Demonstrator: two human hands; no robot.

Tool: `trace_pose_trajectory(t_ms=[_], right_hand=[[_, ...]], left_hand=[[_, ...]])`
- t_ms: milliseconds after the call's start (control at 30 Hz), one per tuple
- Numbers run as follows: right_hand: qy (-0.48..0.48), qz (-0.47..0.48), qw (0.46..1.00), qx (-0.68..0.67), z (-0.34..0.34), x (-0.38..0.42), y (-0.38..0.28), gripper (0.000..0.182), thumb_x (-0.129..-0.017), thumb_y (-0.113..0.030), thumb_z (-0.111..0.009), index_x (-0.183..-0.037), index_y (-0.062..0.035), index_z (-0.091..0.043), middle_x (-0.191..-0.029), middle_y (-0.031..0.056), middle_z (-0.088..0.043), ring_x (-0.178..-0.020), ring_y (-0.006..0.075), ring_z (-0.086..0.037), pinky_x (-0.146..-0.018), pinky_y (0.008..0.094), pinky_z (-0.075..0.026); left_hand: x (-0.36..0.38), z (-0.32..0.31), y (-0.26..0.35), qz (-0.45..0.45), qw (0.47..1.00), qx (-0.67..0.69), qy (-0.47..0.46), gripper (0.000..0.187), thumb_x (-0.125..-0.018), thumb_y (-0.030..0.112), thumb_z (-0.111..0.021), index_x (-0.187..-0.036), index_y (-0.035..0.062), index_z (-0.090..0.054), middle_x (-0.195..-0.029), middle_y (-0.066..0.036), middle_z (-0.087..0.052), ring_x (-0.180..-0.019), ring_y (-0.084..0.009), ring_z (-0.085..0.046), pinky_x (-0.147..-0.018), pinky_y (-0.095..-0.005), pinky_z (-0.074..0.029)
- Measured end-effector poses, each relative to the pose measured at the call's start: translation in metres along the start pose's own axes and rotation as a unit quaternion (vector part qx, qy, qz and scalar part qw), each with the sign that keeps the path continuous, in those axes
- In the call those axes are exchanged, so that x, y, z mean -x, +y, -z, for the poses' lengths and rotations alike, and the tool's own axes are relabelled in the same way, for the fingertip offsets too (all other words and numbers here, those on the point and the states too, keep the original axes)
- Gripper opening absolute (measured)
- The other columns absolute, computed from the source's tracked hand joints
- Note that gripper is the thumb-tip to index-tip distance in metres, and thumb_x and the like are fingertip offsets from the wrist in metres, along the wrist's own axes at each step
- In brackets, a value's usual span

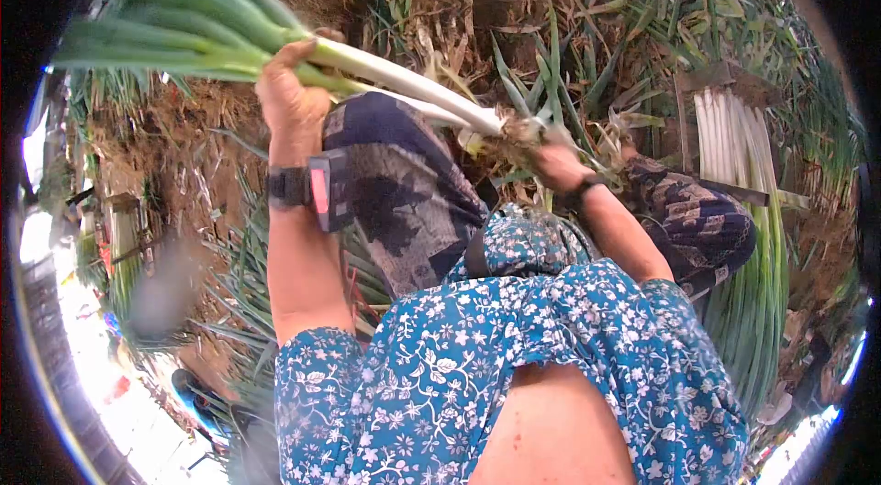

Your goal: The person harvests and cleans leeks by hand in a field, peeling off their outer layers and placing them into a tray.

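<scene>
My left hand (292, 89) is closed around a few large green onions (399, 77), where the white stalks turn into green leaves. The leaves fan out to the upper left, and the stalks slope down to the right above my left knee. At the root end (516, 129), my right hand (558, 166) is closed on the onions among roots and loose dry skins. Its fingertips are blurred and partly hidden.
A tied bundle of green onions (734, 136) lies at right beside my right knee (711, 233). Withered leaves (633, 17) cover the ground ahead. More green onions (248, 265) lie at left, beside bare soil (211, 182). Another bundle (122, 242) is farther left.
</scene>
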State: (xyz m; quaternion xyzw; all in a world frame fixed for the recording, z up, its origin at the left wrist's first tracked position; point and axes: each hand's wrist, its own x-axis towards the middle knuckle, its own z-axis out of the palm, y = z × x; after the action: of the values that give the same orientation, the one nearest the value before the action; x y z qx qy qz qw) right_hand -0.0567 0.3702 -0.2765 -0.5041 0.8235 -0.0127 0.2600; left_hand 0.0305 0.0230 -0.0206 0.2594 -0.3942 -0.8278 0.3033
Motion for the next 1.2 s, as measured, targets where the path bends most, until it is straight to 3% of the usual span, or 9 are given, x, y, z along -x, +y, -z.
trace_pose_trajectory(t_ms=[33,133,167,333,533,700,867,1000,1200], right_hand=[[-0.149,0.027,0.981,0.125,-0.007,0.032,0.024,0.026,-0.073,-0.009,-0.053,-0.096,-0.004,-0.063,-0.095,0.014,-0.061,-0.096,0.0319,-0.056,-0.092,0.0418,-0.038],[-0.023,-0.103,0.978,0.178,-0.044,0.085,0.061,0.034,-0.076,-0.008,-0.048,-0.108,-0.0069,-0.057,-0.103,0.0162,-0.062,-0.096,0.0321,-0.059,-0.096,0.0406,-0.038],[-0.057,-0.213,0.969,-0.109,-0.022,0.077,0.061,0.028,-0.074,-0.01,-0.052,-0.1,-0.0047,-0.059,-0.093,0.0208,-0.062,-0.088,0.0355,-0.059,-0.083,0.0403,-0.046],[0.249,0.017,0.913,-0.323,0.114,0.003,0.036,0.029,-0.079,-0.017,-0.063,-0.101,0.0017,-0.061,-0.088,0.0141,-0.064,-0.082,0.0241,-0.06,-0.072,0.0367,-0.047],[-0.031,0.254,0.808,-0.531,0.235,-0.003,-0.071,0.047,-0.082,-0.037,-0.062,-0.11,0.001,-0.06,-0.099,0.0092,-0.064,-0.092,0.0156,-0.056,-0.084,0.0306,-0.043],[-0.099,0.178,0.755,-0.624,0.216,0.014,-0.081,0.043,-0.087,-0.036,-0.056,-0.095,0.0049,-0.065,-0.083,0.0025,-0.064,-0.074,0.0078,-0.052,-0.07,0.024,-0.044],[-0.048,0.042,0.777,-0.626,0.166,0.019,-0.045,0.021,-0.086,-0.015,-0.054,-0.094,0.0029,-0.063,-0.083,0.0076,-0.062,-0.076,0.0152,-0.056,-0.069,0.0276,-0.044],[0.152,0.3,0.9,-0.276,0.152,0.021,-0.034,0.04,-0.072,0.0,-0.05,-0.111,-0.0016,-0.054,-0.096,0.0152,-0.06,-0.082,0.0313,-0.056,-0.074,0.0366,-0.045],[0.121,0.245,0.96,-0.07,0.104,0.05,0.003,0.017,-0.076,-0.008,-0.055,-0.091,-0.003,-0.061,-0.086,0.0112,-0.063,-0.077,0.0248,-0.062,-0.069,0.0308,-0.049]], left_hand=[[0.003,0.006,0.006,-0.039,0.999,-0.021,-0.006,0.035,-0.068,-0.002,-0.061,-0.101,-0.0046,-0.05,-0.085,-0.016,-0.062,-0.081,-0.0302,-0.062,-0.068,-0.0371,-0.046],[-0.008,0.041,0.018,-0.059,0.997,-0.037,-0.03,0.041,-0.069,0.003,-0.061,-0.107,-0.0057,-0.05,-0.094,-0.018,-0.06,-0.091,-0.0303,-0.058,-0.087,-0.0404,-0.043],[-0.005,0.048,0.021,-0.035,0.998,-0.041,-0.042,0.036,-0.07,0.005,-0.062,-0.103,-0.0046,-0.053,-0.096,-0.019,-0.061,-0.092,-0.0299,-0.058,-0.087,-0.0389,-0.044],[-0.006,0.056,0.021,-0.019,0.999,-0.001,-0.037,0.032,-0.072,0.003,-0.06,-0.102,-0.0035,-0.051,-0.092,-0.018,-0.062,-0.09,-0.0283,-0.06,-0.066,-0.0322,-0.044],[-0.005,0.063,0.021,0.036,0.995,0.089,-0.042,0.031,-0.073,0.004,-0.059,-0.102,-0.0051,-0.051,-0.097,-0.018,-0.06,-0.092,-0.0294,-0.058,-0.08,-0.0368,-0.046],[-0.016,0.092,0.028,0.12,0.978,0.153,-0.076,0.031,-0.072,0.007,-0.059,-0.099,-0.0074,-0.054,-0.097,-0.019,-0.06,-0.09,-0.0312,-0.058,-0.088,-0.0423,-0.044],[-0.001,0.075,0.027,0.065,0.996,0.04,0.051,0.029,-0.072,0.008,-0.059,-0.094,-0.0099,-0.057,-0.09,-0.023,-0.062,-0.085,-0.0324,-0.058,-0.076,-0.0346,-0.044],[0.004,0.067,0.029,0.043,0.998,0.022,0.045,0.028,-0.071,0.008,-0.06,-0.093,-0.0095,-0.056,-0.089,-0.024,-0.062,-0.083,-0.0317,-0.058,-0.074,-0.034,-0.044],[0.001,0.087,0.033,-0.008,0.999,-0.014,0.041,0.03,-0.071,0.005,-0.062,-0.097,-0.0066,-0.052,-0.094,-0.018,-0.061,-0.085,-0.0304,-0.058,-0.075,-0.0351,-0.044]])
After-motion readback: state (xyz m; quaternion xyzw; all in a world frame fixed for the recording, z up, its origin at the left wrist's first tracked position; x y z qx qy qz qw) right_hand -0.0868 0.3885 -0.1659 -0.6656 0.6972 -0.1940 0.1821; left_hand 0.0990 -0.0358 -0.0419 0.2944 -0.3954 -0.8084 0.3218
